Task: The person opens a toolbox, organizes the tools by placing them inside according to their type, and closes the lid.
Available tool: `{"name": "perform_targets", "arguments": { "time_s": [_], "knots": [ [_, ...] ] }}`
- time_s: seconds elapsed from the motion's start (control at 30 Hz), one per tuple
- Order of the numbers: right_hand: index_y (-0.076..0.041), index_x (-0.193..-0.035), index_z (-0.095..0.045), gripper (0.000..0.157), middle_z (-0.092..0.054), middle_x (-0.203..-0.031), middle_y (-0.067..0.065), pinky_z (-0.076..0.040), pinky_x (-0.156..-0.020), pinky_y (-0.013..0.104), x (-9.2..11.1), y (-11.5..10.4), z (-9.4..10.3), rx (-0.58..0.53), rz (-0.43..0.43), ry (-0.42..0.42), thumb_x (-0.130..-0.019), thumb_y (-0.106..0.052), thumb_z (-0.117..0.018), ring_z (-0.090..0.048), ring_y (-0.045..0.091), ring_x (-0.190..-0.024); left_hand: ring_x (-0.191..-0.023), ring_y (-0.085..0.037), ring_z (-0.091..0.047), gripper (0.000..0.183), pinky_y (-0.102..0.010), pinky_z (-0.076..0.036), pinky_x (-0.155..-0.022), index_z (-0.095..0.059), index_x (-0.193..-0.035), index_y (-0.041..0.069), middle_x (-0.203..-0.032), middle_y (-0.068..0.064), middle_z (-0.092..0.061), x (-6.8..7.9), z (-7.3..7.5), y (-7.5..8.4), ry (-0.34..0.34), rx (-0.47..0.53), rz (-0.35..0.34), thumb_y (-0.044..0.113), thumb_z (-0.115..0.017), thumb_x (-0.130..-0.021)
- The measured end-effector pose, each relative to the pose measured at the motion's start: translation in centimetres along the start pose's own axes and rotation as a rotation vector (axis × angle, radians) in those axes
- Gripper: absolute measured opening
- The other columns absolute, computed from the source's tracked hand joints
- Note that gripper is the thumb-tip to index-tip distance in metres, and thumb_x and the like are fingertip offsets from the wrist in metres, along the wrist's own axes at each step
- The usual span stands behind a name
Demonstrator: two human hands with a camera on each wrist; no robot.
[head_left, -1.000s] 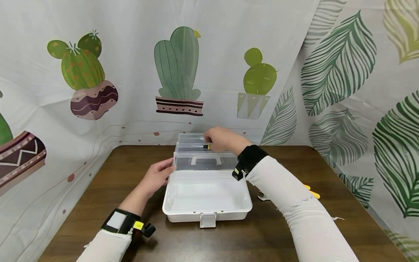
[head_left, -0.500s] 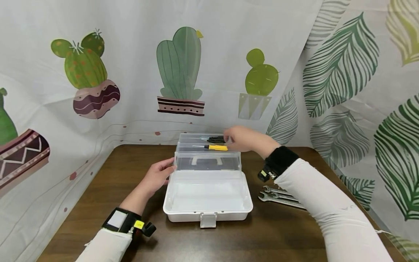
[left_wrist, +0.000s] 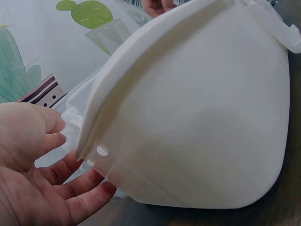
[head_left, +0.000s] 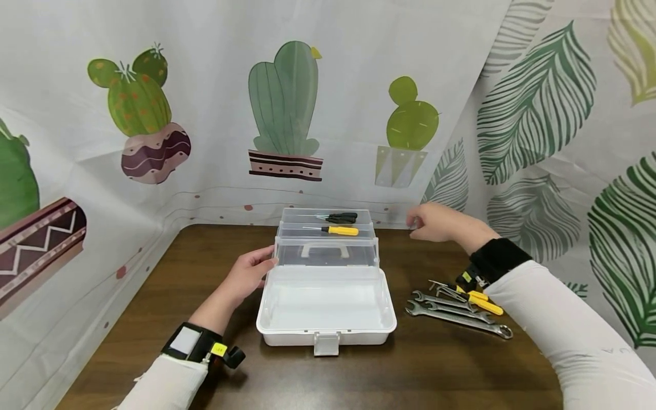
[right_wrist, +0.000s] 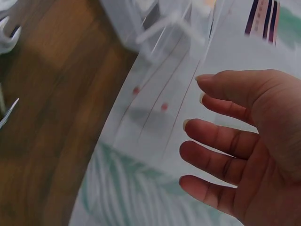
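Note:
A white toolbox [head_left: 326, 337] stands unfolded on the table, its stepped clear trays [head_left: 323, 253] raised at the back. My left hand [head_left: 250, 272] holds the toolbox's left side near the hinge; in the left wrist view its fingers [left_wrist: 77, 200] touch the lower wall and edge. A yellow-handled screwdriver [head_left: 342, 230] lies in a middle tray. Black-handled screwdrivers [head_left: 342, 218] lie in the top tray behind it. To the right of the trays, my right hand [head_left: 441, 221] is in the air with loosely bent fingers and holds nothing, as the right wrist view shows.
Several wrenches [head_left: 456, 320] lie on the table right of the toolbox. Beside them are yellow-handled tools [head_left: 484, 302] and thin bent metal pieces [head_left: 445, 289], partly under the right wrist. A patterned cloth [head_left: 215, 114] hangs behind the wooden table [head_left: 328, 387].
My right hand has moved from the upper trays to the right, away from the screwdrivers, which now show fully. The wrenches and yellow-handled tools have come into view. My left hand stays put.

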State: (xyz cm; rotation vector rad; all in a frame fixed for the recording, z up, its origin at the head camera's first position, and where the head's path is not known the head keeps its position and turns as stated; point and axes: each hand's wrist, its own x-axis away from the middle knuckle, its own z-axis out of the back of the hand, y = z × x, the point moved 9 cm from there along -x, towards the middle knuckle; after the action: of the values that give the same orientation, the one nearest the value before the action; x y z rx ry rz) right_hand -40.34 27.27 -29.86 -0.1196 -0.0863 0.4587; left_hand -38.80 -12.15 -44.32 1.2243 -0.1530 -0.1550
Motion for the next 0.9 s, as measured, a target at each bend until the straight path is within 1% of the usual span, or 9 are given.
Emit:
{"name": "perform_targets", "arguments": {
  "time_s": [0.1, 0.23, 0.43, 0.53, 0.7, 0.8, 0.9],
  "knots": [
    [-0.005, -0.114, -0.071, 0.026, -0.067, -0.086, 0.005, -0.05, -0.071, 0.037, 1.2, 2.4, -0.6, -0.046, -0.042, -0.018, -0.092, -0.017, -0.073, -0.058, 0.016, -0.074, -0.127, -0.031, -0.062, 0.052, -0.051, -0.058, -0.098, -0.047, -0.155, 0.022, -0.148, -0.015, -0.058, -0.1, 0.0, -0.2, 0.001, -0.006, 0.008, 0.035, -0.057, -0.106],
    [-0.003, -0.116, -0.071, 0.029, -0.069, -0.09, 0.006, -0.051, -0.071, 0.038, 2.7, 5.4, -1.5, -0.088, -0.092, -0.043, -0.091, -0.018, -0.074, -0.06, 0.017, -0.078, -0.128, -0.032, -0.062, 0.052, -0.053, -0.057, -0.099, -0.047, -0.156, 0.022, -0.149, -0.014, -0.058, -0.2, 0.0, -0.3, -0.002, -0.001, 0.011, 0.034, -0.057, -0.106],
    [-0.001, -0.112, -0.073, 0.033, -0.073, -0.091, 0.007, -0.053, -0.07, 0.038, 4.3, 8.9, -3.6, -0.097, -0.12, -0.07, -0.085, -0.019, -0.078, -0.064, 0.018, -0.08, -0.128, -0.032, -0.062, 0.052, -0.055, -0.056, -0.101, -0.047, -0.156, 0.022, -0.149, -0.014, -0.058, -0.2, 0.1, -0.2, -0.004, 0.007, 0.013, 0.033, -0.057, -0.106],
    [0.0, -0.108, -0.073, 0.031, -0.073, -0.093, 0.008, -0.054, -0.072, 0.039, 5.1, 10.3, -5.1, -0.134, -0.143, -0.104, -0.083, -0.018, -0.08, -0.065, 0.019, -0.082, -0.129, -0.032, -0.061, 0.051, -0.055, -0.055, -0.101, -0.047, -0.156, 0.023, -0.149, -0.014, -0.058, -0.2, 0.0, -0.2, -0.004, 0.004, 0.017, 0.034, -0.056, -0.107],
    [0.0, -0.097, -0.072, 0.025, -0.072, -0.089, 0.005, -0.052, -0.07, 0.035, 6.7, 11.6, -7.7, -0.219, -0.195, -0.174, -0.077, -0.013, -0.081, -0.062, 0.017, -0.08, -0.131, -0.033, -0.06, 0.051, -0.056, -0.055, -0.102, -0.046, -0.156, 0.022, -0.151, -0.014, -0.056, -0.1, 0.0, 0.0, -0.005, 0.001, 0.017, 0.034, -0.056, -0.107],
    [0.001, -0.091, -0.071, 0.022, -0.069, -0.085, 0.004, -0.05, -0.068, 0.032, 7.7, 11.6, -9.1, -0.283, -0.212, -0.207, -0.073, -0.008, -0.08, -0.058, 0.016, -0.077, -0.131, -0.033, -0.06, 0.051, -0.056, -0.055, -0.102, -0.046, -0.156, 0.022, -0.151, -0.014, -0.056, 0.0, -0.1, 0.1, -0.005, 0.009, 0.018, 0.032, -0.056, -0.107],
    [0.003, -0.089, -0.07, 0.019, -0.066, -0.081, 0.003, -0.049, -0.065, 0.032, 8.6, 11.7, -10.5, -0.361, -0.251, -0.239, -0.073, -0.003, -0.078, -0.056, 0.017, -0.074, -0.13, -0.033, -0.061, 0.051, -0.056, -0.054, -0.102, -0.047, -0.156, 0.022, -0.15, -0.014, -0.057, 0.1, -0.1, 0.1, -0.003, 0.016, 0.021, 0.032, -0.055, -0.107]
  ]
}}
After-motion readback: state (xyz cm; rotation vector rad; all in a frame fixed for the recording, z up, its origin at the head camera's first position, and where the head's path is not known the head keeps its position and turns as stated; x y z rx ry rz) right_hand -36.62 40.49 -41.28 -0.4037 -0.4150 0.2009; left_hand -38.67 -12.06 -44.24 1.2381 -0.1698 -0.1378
